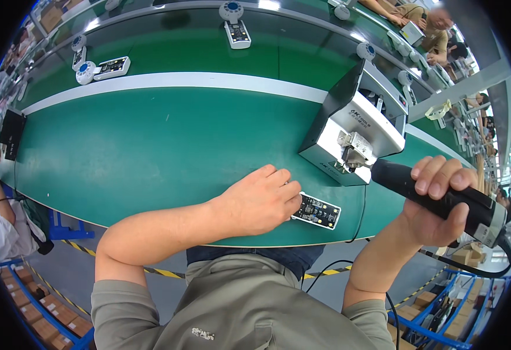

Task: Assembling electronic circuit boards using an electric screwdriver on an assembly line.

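Board (318,212) lies at three o'clock from the nearer left hand (261,201), long axis from ten to four; I cannot tell if that hand grips it. Right hand (429,220) clasps driver (404,177).

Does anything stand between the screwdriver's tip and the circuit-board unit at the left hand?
Only the lower front of the silver-and-black machine, where the screwdriver in the right hand has its tip; beyond that, green tabletop runs to the circuit-board unit. A black cable passes right of the unit.
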A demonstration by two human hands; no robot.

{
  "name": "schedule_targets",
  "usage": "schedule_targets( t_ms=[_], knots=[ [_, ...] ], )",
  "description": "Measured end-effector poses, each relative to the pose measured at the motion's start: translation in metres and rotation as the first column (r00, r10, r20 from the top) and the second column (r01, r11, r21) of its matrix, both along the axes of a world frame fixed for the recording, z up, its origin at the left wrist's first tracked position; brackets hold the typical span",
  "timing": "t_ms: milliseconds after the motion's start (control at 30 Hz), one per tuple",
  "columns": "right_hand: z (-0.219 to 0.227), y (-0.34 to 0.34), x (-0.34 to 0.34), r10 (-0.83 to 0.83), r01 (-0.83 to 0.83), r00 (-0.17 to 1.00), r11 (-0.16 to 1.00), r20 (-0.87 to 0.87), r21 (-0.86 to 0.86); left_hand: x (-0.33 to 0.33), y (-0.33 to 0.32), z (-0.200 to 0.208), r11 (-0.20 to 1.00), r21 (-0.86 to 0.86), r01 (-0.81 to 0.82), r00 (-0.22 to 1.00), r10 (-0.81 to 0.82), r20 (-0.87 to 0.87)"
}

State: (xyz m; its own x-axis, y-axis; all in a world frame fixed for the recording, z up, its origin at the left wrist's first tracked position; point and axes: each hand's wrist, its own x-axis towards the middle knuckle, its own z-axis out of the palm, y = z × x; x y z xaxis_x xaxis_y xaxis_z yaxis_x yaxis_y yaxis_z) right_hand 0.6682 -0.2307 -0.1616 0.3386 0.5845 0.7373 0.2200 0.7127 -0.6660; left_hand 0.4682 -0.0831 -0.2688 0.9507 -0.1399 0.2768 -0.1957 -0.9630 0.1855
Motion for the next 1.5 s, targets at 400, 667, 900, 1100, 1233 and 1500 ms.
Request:
schedule_targets(
  t_ms=[400,667,900,1100,1233,1500],
  knots=[
    [-0.021,0.026,0.000,-0.021,0.023,0.998,0.999,0.058,-0.043,0.006,0.009,-0.010,0.999,-0.047,0.020,0.989,-0.013,0.145],
    [-0.034,-0.009,-0.003,0.038,-0.055,0.993,0.987,-0.112,-0.154,0.012,0.007,-0.011,0.999,-0.043,-0.002,1.000,0.002,0.011],
    [-0.044,-0.025,-0.011,-0.025,-0.002,0.989,0.982,-0.142,-0.189,0.003,0.013,-0.007,0.998,-0.064,0.008,0.999,-0.010,-0.034],
    [-0.045,-0.021,-0.016,-0.036,-0.005,0.981,0.978,-0.190,-0.211,0.000,0.016,-0.003,0.996,-0.089,0.012,0.999,-0.016,-0.040],
    [-0.047,-0.019,-0.014,-0.043,-0.003,0.977,0.976,-0.209,-0.217,0.000,0.017,-0.005,0.994,-0.109,0.018,0.999,-0.022,-0.031],
    [-0.050,-0.012,-0.017,0.010,-0.056,0.976,0.977,-0.219,-0.207,-0.003,0.024,-0.004,0.991,-0.127,0.035,0.999,-0.034,0.007]
  ],
)
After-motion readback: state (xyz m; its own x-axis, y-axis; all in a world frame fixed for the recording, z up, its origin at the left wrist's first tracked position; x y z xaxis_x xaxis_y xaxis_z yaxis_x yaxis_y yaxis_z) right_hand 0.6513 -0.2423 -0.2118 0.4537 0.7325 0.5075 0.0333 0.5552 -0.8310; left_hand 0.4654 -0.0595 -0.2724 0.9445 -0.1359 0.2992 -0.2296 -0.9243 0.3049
